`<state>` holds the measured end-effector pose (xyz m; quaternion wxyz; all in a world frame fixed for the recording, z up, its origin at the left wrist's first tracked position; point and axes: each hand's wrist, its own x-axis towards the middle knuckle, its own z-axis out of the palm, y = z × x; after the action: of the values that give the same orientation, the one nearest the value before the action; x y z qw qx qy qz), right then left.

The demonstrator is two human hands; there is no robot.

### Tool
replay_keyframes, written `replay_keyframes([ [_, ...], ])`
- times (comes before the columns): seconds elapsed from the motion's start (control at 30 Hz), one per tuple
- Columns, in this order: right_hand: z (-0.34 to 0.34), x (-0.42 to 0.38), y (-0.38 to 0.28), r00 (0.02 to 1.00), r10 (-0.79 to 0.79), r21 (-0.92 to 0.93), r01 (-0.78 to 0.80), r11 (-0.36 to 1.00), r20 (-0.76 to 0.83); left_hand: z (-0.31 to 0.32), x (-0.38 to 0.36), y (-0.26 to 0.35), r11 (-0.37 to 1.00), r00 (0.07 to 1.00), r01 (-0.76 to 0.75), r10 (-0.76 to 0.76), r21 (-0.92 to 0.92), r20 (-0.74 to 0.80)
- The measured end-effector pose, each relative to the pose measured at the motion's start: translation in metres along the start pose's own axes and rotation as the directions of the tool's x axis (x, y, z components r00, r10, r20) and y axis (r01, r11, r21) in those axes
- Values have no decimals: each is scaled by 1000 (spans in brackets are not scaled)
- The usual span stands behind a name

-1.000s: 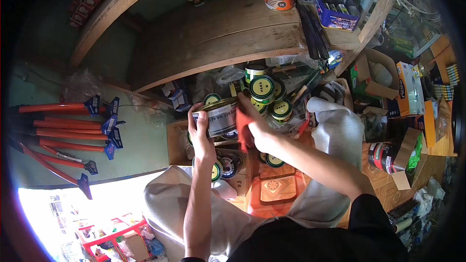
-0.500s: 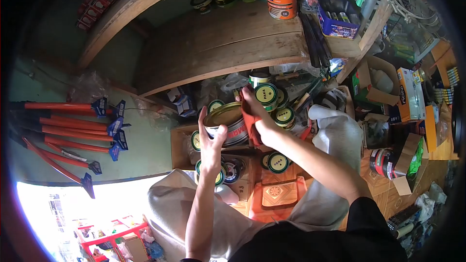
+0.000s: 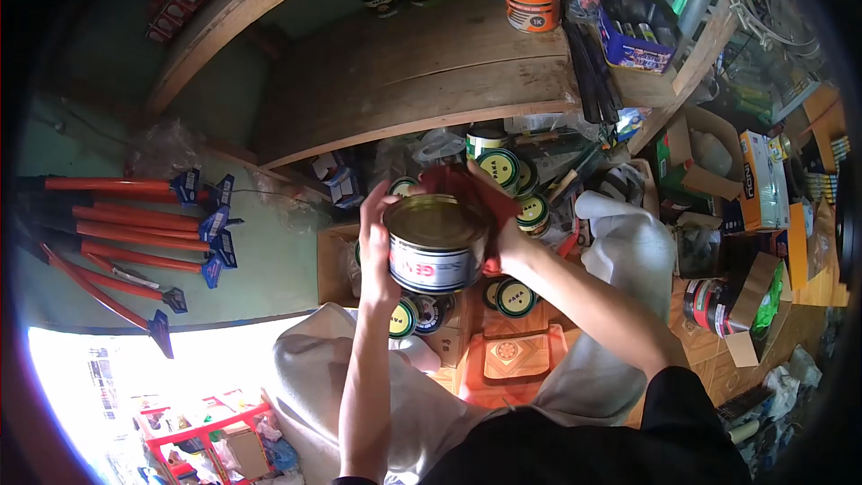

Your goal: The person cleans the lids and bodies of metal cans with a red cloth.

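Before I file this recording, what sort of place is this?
Probably a small hardware or paint shop, or its storeroom: PAKA-labelled tins sit below the wooden shelf, an orange tin stands on it, and several orange-handled tools with blue tags are lined up against the green wall.

Holds left forearm (image 3: 363,386) nearly straight ahead, with left hand (image 3: 373,238) curved in a grip and turned inward. Slants right forearm (image 3: 597,301) forward and leftward from a bent elbow (image 3: 666,359), with right hand (image 3: 510,238) opposite the other and apart from it.
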<state>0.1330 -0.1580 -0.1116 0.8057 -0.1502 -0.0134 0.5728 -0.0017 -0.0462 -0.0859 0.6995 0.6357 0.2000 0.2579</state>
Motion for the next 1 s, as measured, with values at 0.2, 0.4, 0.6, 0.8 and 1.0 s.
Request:
replay_keyframes([
  [0.2, -3, 0, -4, 967, -75, -225, 131, 966, 242, 21, -28, 8, 264, 770, 599, -449, -756, 454],
  [0.4, 19, -17, -21, 941, -86, -409, 223, 885, 328, 12, -37, 4, 0, 708, 629, -412, -777, 573],
  [0.6, 18, -3, -50, 949, -206, -245, 263, 933, 238, 20, -30, 5, 163, 770, 590, -408, -791, 490],
  [0.8, 23, 2, -69, 939, -243, -87, 271, 959, 242, 26, -26, -6, 227, 792, 577, -391, -785, 469],
  [1.0, 21, 13, -82, 876, -441, -63, 460, 886, 193, 25, -26, -12, 428, 835, 525, -429, -736, 345],
])
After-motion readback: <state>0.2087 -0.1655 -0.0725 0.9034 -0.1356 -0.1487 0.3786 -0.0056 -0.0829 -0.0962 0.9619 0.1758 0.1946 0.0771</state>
